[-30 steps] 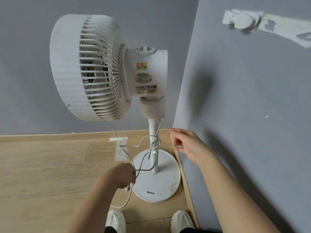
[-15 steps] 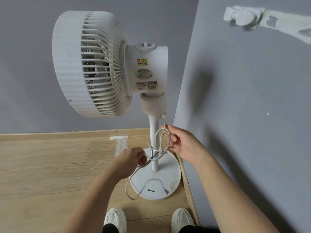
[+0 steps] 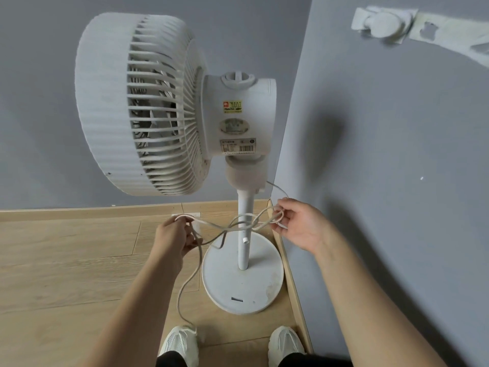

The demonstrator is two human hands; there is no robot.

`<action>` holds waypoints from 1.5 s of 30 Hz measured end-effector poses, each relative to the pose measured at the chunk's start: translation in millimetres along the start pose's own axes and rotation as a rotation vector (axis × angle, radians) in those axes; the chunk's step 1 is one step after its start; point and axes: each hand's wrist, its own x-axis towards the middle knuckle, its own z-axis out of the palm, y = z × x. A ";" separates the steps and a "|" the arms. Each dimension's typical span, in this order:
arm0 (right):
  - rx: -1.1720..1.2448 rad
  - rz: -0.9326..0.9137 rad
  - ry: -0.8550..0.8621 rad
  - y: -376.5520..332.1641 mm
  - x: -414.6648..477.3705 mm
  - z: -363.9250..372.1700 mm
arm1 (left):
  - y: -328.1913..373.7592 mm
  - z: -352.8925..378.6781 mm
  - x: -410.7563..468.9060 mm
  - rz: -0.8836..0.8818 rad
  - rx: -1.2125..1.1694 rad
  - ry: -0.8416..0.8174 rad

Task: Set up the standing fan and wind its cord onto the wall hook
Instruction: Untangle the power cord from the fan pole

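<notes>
Left hand [image 3: 173, 239] and right hand [image 3: 299, 225], held apart, each grip the thin white cord [image 3: 211, 225].
It crosses the pole [image 3: 243, 250] of the white standing fan [image 3: 169, 107]; the white plastic wall hook [image 3: 381, 21] sits high right, well apart.

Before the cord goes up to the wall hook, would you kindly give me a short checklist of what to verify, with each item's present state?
1. Left hand grips the cord: ok.
2. Right hand holds the gathered end of the cord: ok.
3. Cord free of the fan pole: cannot tell; strands cross in front of it.
4. Fan upright on its base: ok.
5. Wall hook bare: ok.
6. Slack kept away from the left shoe: not ok; it trails down to it.
</notes>
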 end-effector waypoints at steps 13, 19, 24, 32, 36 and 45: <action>-0.588 -0.398 0.180 10.6 4.8 1.5 | -1.3 -9.5 8.3 -0.216 -0.181 0.222; -0.792 -0.447 0.306 12.0 6.6 -4.7 | -2.5 -9.2 8.1 -0.121 0.069 0.171; -0.635 -0.242 0.195 6.8 0.2 -2.2 | 3.0 5.7 -7.3 -0.016 0.200 -0.035; -0.760 -0.037 0.077 9.9 -7.9 -9.5 | 3.5 12.5 -14.1 -0.145 -0.024 -0.088; -0.885 0.093 0.021 16.4 -11.0 -5.0 | 2.5 19.0 -13.9 -0.146 -0.079 -0.161; -1.164 0.260 -0.078 38.1 -12.2 7.7 | 5.0 35.6 -24.2 -0.149 -0.176 -0.286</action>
